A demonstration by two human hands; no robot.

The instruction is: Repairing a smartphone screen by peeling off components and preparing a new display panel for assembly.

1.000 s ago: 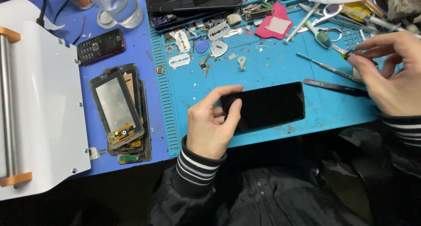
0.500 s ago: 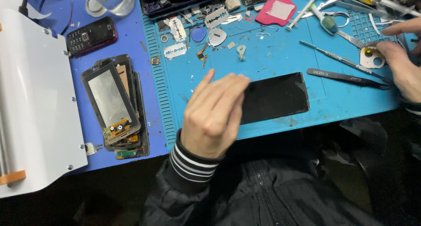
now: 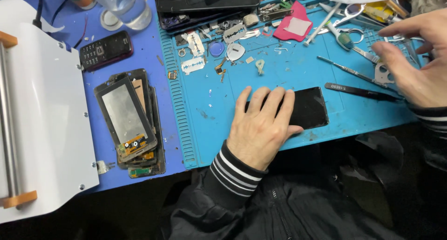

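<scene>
The left hand (image 3: 260, 128) lies flat, fingers spread, on the left part of a black rectangular glass phone (image 3: 307, 108), pressing it onto the blue ridged silicone mat (image 3: 205, 114) that covers the surface; it grips nothing; the phone sits near the mat's front edge. The right hand (image 3: 412, 63) hovers open, fingers loosely curled and holding nothing, above a clutter of metal scissors and tools (image 3: 354, 26) at the far right; black slim tweezers (image 3: 361, 91) lie just beside the phone; a stack of cracked dark screen panels (image 3: 130, 123) rests well apart at left.
</scene>
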